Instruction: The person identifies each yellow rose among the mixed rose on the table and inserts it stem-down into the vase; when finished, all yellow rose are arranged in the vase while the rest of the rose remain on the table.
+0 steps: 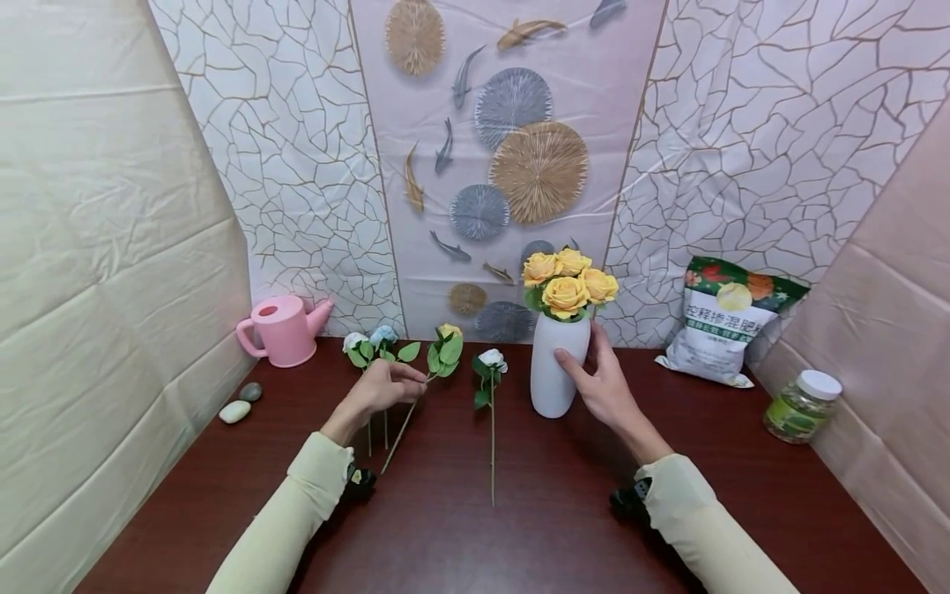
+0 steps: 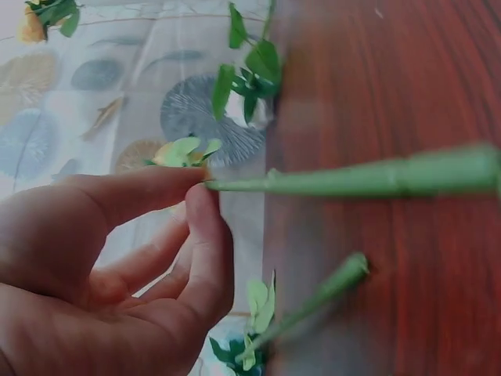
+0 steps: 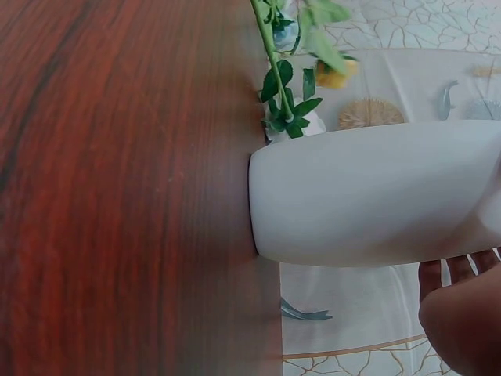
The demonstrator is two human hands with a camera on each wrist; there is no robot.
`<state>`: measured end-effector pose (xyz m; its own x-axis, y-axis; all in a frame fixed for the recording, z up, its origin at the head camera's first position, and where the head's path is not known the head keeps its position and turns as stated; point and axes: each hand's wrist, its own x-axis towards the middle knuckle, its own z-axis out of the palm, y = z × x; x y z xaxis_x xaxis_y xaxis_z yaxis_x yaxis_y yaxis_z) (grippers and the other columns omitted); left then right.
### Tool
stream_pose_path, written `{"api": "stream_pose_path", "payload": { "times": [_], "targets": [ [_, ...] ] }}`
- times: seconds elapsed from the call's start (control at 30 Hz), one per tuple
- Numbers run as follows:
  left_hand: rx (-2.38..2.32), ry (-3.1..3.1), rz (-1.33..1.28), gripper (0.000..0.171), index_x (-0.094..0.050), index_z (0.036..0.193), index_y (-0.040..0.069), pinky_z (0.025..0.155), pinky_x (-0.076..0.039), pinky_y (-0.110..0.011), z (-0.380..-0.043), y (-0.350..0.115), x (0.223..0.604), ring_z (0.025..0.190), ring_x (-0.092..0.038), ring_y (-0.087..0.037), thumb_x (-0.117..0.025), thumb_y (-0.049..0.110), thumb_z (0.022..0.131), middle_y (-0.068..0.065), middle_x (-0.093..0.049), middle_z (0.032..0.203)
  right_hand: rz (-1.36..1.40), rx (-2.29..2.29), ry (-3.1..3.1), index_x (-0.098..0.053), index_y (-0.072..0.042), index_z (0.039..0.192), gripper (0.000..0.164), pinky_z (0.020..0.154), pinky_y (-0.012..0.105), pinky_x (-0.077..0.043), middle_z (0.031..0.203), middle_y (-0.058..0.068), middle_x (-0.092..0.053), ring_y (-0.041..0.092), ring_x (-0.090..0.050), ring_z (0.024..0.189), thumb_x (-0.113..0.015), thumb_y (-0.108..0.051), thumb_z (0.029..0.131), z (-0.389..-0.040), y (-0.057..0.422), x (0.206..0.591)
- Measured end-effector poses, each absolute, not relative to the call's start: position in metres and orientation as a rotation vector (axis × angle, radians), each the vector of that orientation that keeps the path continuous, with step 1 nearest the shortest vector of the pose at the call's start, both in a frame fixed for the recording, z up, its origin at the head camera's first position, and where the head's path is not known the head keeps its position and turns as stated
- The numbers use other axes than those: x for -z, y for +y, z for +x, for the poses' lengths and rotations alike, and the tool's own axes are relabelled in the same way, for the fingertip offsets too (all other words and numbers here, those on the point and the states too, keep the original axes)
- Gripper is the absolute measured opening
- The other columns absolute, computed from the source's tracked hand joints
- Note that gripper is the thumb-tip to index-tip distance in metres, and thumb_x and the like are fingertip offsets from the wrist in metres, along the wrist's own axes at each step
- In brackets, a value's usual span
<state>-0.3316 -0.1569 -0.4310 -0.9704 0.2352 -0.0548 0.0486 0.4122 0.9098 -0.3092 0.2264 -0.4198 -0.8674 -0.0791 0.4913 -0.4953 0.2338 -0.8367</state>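
My left hand (image 1: 382, 388) pinches the stem (image 2: 376, 178) of a single yellow rose (image 1: 449, 331) between thumb and fingers, the bloom pointing away and to the right. Behind that hand lie a blue flower (image 1: 383, 335) and a white flower (image 1: 355, 341), their stems partly hidden by it. My right hand (image 1: 607, 386) grips the right side of a white vase (image 1: 552, 371), thumb on the front and fingers around the back. Upright on the table, the vase holds several yellow roses (image 1: 566, 294). Between the hands, one white rose (image 1: 493, 360) lies with its stem toward me.
At the back left of the dark wooden table (image 1: 445, 544) stands a pink watering can (image 1: 284, 332), with a white stone (image 1: 235, 412) and a grey stone (image 1: 251, 391) nearby. A fertilizer bag (image 1: 723, 322) and a lidded jar (image 1: 803, 407) stand on the right. Cloth walls enclose the table.
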Motion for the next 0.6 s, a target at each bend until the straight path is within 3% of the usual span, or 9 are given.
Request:
{"api": "stream_pose_path", "payload": {
  "times": [0.2, 0.43, 0.6],
  "targets": [
    [-1.774, 2.437, 0.256, 0.033, -0.070, 0.122, 0.000, 0.094, -0.058, -0.045, -0.329, -0.145, 0.423, 0.107, -0.071, -0.038, -0.072, 0.018, 0.094, -0.019, -0.072, 0.119, 0.533, -1.658, -2.177, -0.027, -0.028, 0.154, 0.068, 0.107, 0.043, -0.047, 0.149, -0.002, -0.047, 0.018, -0.049, 0.136, -0.066, -0.028, 0.099, -0.309, 0.227, 0.420],
    [-2.014, 2.330, 0.349, 0.028, -0.068, 0.121, 0.000, 0.091, -0.059, -0.049, -0.325, -0.126, 0.412, 0.087, -0.074, -0.018, -0.069, 0.013, 0.096, -0.017, -0.072, 0.110, 0.531, -1.657, -2.179, -0.027, -0.029, 0.155, 0.068, 0.106, 0.044, -0.048, 0.149, -0.002, -0.046, 0.018, -0.050, 0.136, -0.066, -0.026, 0.099, -0.308, 0.228, 0.421],
    [-2.199, 2.224, 0.414, 0.029, -0.067, 0.123, 0.000, 0.092, -0.059, -0.043, -0.328, -0.110, 0.395, 0.090, -0.073, -0.020, -0.069, 0.011, 0.096, -0.017, -0.071, 0.117, 0.524, -1.656, -2.177, -0.026, -0.027, 0.156, 0.070, 0.107, 0.048, -0.047, 0.150, 0.000, -0.045, 0.020, -0.049, 0.137, -0.066, -0.026, 0.099, -0.308, 0.227, 0.420]
  ]
}}
